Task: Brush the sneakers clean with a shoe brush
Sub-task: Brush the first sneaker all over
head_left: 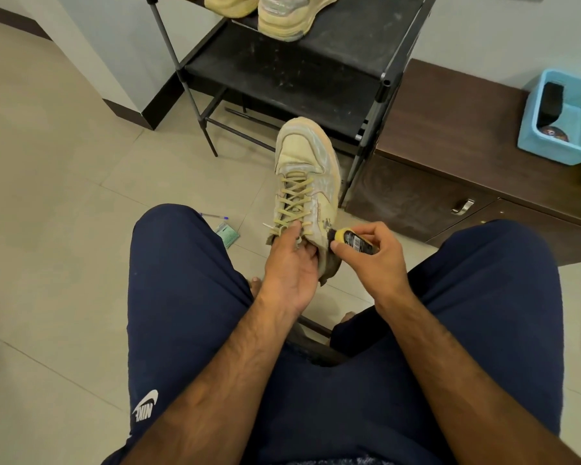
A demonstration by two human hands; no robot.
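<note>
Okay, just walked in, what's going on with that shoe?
A seated person grips a cream sneaker by its opening with the left hand, toe pointing away. The right hand pinches a small black and yellow bottle, its tip against the sneaker's side near the heel. Other shoes sit on the shoe rack ahead, and a blue basket stands on the cabinet to the right.

White NIKE wordmark with swoosh, upside down, on navy shorts, illegible barcode on small bottle
</note>
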